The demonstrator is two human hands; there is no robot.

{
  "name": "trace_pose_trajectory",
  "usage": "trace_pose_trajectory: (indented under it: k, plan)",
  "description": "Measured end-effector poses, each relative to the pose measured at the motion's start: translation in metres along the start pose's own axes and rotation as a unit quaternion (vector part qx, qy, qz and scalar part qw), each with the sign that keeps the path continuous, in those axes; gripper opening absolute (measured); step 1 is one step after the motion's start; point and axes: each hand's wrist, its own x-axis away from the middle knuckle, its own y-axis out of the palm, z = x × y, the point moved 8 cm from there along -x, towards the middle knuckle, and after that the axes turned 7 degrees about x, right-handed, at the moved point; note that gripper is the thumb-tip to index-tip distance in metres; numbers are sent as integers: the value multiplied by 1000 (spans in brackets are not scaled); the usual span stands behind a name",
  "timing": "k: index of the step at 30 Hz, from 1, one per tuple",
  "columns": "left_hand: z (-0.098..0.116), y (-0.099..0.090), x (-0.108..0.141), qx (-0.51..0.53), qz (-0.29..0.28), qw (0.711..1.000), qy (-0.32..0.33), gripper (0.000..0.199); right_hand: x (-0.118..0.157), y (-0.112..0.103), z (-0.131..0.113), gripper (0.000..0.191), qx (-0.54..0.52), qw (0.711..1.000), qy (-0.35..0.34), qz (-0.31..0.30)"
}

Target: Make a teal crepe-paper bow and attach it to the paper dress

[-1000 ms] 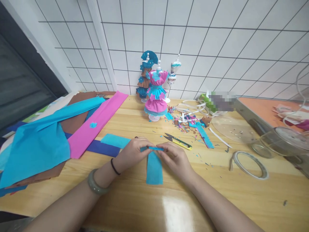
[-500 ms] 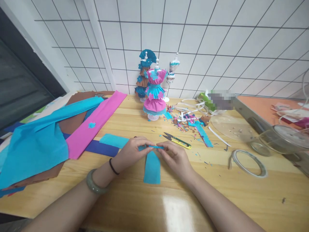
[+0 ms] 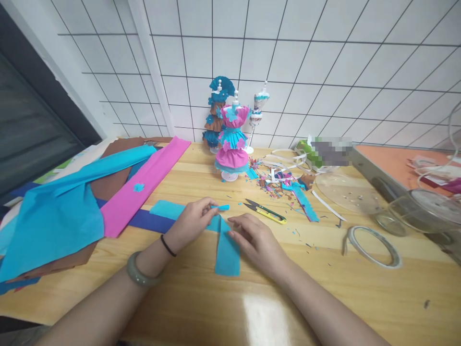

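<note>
My left hand (image 3: 192, 222) pinches the folded top end of a teal crepe paper strip (image 3: 226, 250), lifting that end off the wooden table (image 3: 324, 288). The strip trails down onto the table toward me. My right hand (image 3: 254, 240) rests with its fingers on the strip's right edge, pressing it flat. A second teal paper piece (image 3: 165, 209) lies just behind my left hand. Yellow-handled snips (image 3: 266, 211) lie a little beyond my right hand.
Large teal (image 3: 54, 221), pink (image 3: 144, 185) and brown crepe sheets cover the left side. Small mannequins in paper dresses (image 3: 232, 144) stand at the back by the tiled wall. Paper scraps (image 3: 281, 180), a tape ring (image 3: 370, 245) and clear plastic domes (image 3: 421, 206) lie to the right.
My hands have parted: the left one has lifted the strip's folded end up and left, and the right one has dropped from pinching it to pressing on the strip.
</note>
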Motion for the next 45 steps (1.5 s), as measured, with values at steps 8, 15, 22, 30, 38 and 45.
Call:
trace_pose_trajectory:
  k: [8,15,22,30,38,45]
  plan:
    - [1,11,-1,-37,-34,999,17,17,0,19,-36,28,160,981,-95,-57]
    - [3,10,-1,-69,-43,996,25,17,-7,4,-7,35,240,970,-27,-30]
    - [11,-1,-2,-141,-18,988,53,16,-6,-17,2,23,118,993,-7,-3]
    - [-1,-1,-5,-122,-13,992,30,18,22,23,-74,51,141,957,-234,-93]
    - [-3,-1,-5,-115,-19,993,24,20,9,23,-47,18,232,950,-204,-43]
    - [0,-2,-5,-139,-20,990,30,19,-4,-33,28,31,169,977,-2,132]
